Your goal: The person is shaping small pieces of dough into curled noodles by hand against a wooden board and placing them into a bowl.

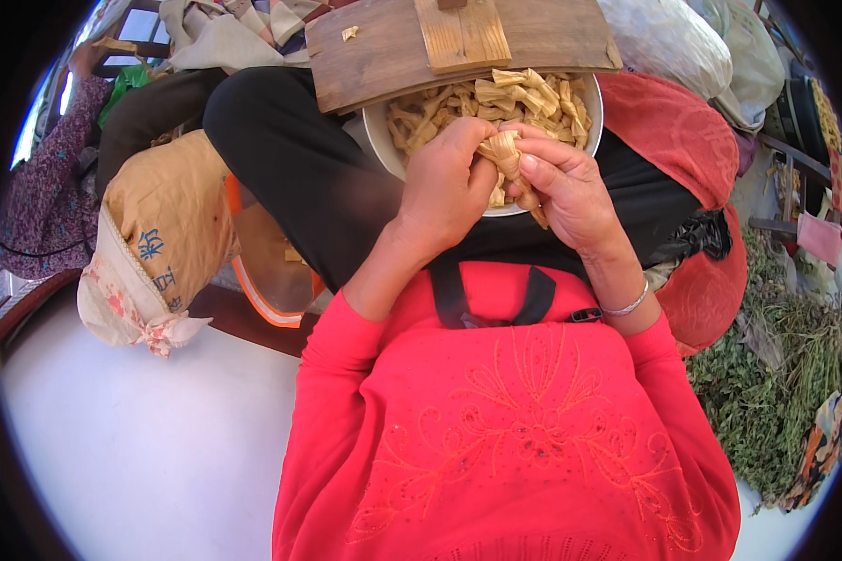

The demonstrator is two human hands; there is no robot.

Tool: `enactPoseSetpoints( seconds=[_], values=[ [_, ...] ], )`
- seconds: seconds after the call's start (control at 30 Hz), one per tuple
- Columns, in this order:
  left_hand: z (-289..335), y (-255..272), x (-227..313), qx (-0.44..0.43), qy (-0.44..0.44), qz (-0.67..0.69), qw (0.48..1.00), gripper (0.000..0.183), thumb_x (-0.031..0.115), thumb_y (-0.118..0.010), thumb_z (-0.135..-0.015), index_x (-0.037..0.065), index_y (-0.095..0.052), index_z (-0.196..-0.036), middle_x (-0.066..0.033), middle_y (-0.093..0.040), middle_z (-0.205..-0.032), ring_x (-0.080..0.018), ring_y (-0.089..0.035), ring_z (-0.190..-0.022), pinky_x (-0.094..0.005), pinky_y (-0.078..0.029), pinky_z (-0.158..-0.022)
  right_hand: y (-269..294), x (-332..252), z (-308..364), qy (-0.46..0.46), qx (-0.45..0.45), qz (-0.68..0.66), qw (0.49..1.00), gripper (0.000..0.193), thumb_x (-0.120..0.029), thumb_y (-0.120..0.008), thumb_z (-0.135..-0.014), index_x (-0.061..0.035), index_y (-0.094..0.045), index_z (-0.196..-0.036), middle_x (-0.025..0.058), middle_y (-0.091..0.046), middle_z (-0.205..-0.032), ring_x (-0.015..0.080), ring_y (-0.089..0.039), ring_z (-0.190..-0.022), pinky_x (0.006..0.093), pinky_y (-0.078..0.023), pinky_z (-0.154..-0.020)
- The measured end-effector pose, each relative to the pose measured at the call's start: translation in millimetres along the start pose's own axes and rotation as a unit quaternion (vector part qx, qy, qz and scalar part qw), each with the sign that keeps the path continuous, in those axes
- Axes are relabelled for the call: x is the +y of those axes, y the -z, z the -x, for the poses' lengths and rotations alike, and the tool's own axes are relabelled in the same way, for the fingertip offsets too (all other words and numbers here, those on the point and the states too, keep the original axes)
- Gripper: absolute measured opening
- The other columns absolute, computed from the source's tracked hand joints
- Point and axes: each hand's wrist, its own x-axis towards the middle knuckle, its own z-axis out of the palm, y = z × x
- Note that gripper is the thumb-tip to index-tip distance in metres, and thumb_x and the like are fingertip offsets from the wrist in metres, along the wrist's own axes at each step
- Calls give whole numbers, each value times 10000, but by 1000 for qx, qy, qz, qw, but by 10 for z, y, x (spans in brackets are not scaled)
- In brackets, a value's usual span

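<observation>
Above a white basin point(377, 142), my left hand point(444, 182) and my right hand point(575, 192) meet with fingers closed. Between them is a pleated, knotted tan strip point(503, 150) that looks like tofu skin. My right thumb and fingers pinch its side, and its narrow tail points down beneath the right thumb. The left fingers curl against its other side, partly hidden. Many similar knotted pieces point(533, 93) fill the basin. A wooden board point(365, 51) with a lighter plank across it covers the basin's far part; one small tan scrap point(350, 34) lies on it.
A tan sack point(164, 206) and an orange-edged container point(276, 262) are at the left, beyond which another person's patterned sleeve point(51, 187) shows. Red cloth point(674, 131) and white plastic bags point(674, 47) lie right of the basin. Dried green plants point(767, 374) are piled farther right.
</observation>
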Motion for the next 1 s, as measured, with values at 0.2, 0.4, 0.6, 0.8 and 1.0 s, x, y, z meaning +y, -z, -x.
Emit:
enactPoseSetpoints(
  seconds=[0.2, 0.4, 0.6, 0.8, 1.0],
  values=[
    [-8, 187, 63, -77, -33, -9, 996, 85, 72, -568, -878, -2, -553, -916, -136, -539, -762, -279, -540, -700, -336, -442, -642, 90, 77, -65, 54, 21, 27, 998, 99, -53, -643, -869, 18, -647, -938, 36, -587, -1013, 61, -578, -700, 184, -442, -585],
    [27, 222, -33, -145, 88, 129, 977, 215, 167, -535, -941, 15, -554, -790, -62, -473, -620, -148, -444, -564, -275, -369, -538, 99, -92, 93, 62, -50, 418, 905, 79, -75, -633, -872, -4, -637, -907, 11, -569, -682, 81, -522, -649, 247, -421, -571],
    [157, 383, -34, -125, 264, 521, 802, 290, 243, -545, -947, 54, -558, -727, 27, -462, -607, -52, -371, -524, -196, -272, -481, 378, -231, 94, 166, -62, 504, 845, 109, -104, -631, -865, 0, -612, -836, 113, -534, -662, 227, -545, -613, 305, -431, -562],
    [66, 483, -164, -78, 19, -13, 997, 251, 250, -540, -942, 12, -609, -975, -82, -605, -831, -176, -547, -735, -266, -428, -671, 338, -364, 12, 248, -44, 595, 763, 115, -110, -646, -824, -14, -586, -801, 132, -543, -682, 319, -545, -639, 380, -433, -591],
    [-296, 538, 290, -63, -190, -156, 967, 344, 211, -689, -817, 30, -559, -1079, -143, -623, -984, -347, -567, -931, -350, -456, -788, 168, -409, -128, 262, -72, 597, 755, 85, -80, -644, -813, -21, -589, -837, 123, -563, -707, 283, -574, -653, 347, -454, -602]
  ],
)
